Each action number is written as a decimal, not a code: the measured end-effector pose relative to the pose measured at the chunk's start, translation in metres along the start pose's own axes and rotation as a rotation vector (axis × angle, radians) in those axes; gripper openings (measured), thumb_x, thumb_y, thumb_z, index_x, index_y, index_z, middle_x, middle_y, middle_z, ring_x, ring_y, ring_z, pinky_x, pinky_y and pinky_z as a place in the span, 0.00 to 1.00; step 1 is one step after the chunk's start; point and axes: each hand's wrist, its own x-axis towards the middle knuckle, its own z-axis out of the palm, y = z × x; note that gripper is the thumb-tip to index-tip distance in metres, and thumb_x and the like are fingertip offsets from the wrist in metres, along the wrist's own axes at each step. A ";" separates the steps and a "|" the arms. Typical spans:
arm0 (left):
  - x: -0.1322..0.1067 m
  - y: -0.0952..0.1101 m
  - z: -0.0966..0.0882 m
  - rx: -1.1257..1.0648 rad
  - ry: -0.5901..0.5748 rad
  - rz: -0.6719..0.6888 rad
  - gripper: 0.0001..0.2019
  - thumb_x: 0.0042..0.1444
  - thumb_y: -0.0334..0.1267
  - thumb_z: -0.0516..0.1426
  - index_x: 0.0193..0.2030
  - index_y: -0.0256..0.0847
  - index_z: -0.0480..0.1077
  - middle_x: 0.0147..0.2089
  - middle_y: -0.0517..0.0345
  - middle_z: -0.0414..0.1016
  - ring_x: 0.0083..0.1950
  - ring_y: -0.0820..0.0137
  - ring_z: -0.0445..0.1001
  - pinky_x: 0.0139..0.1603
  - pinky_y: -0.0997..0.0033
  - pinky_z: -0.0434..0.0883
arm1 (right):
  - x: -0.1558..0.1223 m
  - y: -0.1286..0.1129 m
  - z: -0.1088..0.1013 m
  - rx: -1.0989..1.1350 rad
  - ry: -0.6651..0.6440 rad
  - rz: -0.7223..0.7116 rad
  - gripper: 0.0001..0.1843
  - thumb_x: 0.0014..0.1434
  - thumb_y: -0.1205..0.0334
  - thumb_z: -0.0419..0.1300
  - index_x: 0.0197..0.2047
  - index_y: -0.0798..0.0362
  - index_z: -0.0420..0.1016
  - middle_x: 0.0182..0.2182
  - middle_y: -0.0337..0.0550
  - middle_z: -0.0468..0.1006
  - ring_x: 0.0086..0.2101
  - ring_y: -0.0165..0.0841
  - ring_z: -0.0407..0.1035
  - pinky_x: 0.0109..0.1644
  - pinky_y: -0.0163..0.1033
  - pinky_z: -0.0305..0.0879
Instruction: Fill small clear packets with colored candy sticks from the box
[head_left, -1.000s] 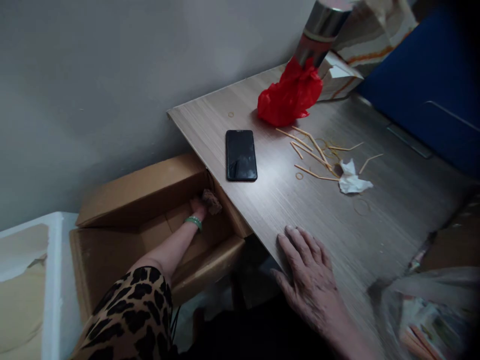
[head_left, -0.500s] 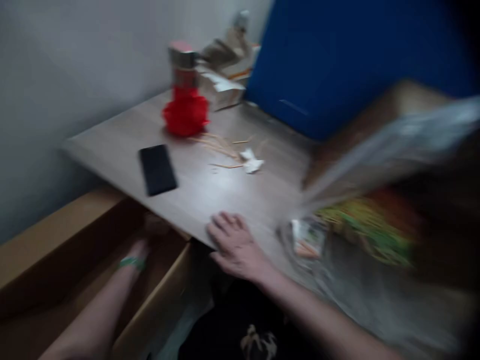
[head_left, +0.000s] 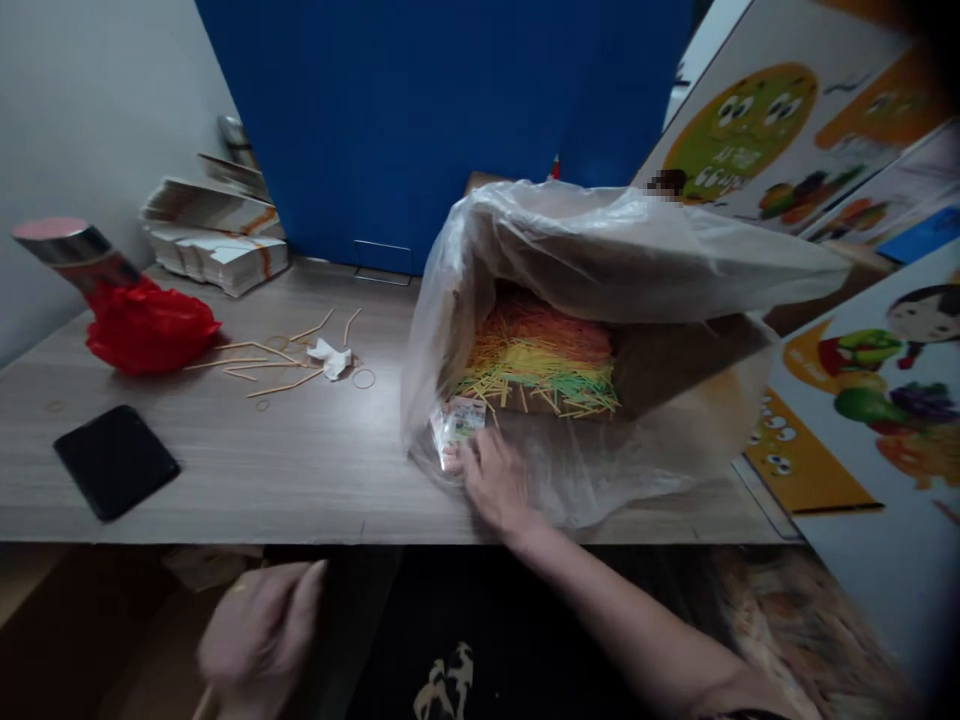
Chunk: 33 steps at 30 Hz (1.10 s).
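Note:
My right hand [head_left: 496, 482] is at the front left of a clear plastic bag [head_left: 600, 470], its fingers closed on the lower right edge of a small printed packet [head_left: 459, 432]. Inside the bag's wide mouth lies a pile of thin sticks [head_left: 544, 355], coloured red, orange, yellow and green. My left hand [head_left: 259, 630] is below the table's front edge, over a cardboard box [head_left: 97, 630]. It is blurred with its knuckles up, and its fingertips are hidden.
On the table [head_left: 300, 490] lie a black phone [head_left: 116, 460], a red bag around a can [head_left: 150, 325], loose sticks [head_left: 285, 385], rubber bands and crumpled white paper [head_left: 330, 360]. Stacked folded cartons [head_left: 214, 240] stand behind. A blue panel [head_left: 450, 100] and printed boxes [head_left: 877, 380] border the space.
The view has swung right. My left hand has come back out of the cardboard box. My right hand has moved from the table's edge to the packet by the plastic bag.

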 end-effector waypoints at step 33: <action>0.143 0.131 0.175 -0.926 -0.363 -0.660 0.14 0.33 0.30 0.65 0.30 0.39 0.68 0.27 0.63 0.76 0.26 0.73 0.72 0.25 0.77 0.68 | 0.191 0.067 -0.030 -0.314 -0.195 -0.307 0.21 0.57 0.78 0.51 0.51 0.64 0.77 0.52 0.62 0.76 0.55 0.47 0.67 0.56 0.47 0.62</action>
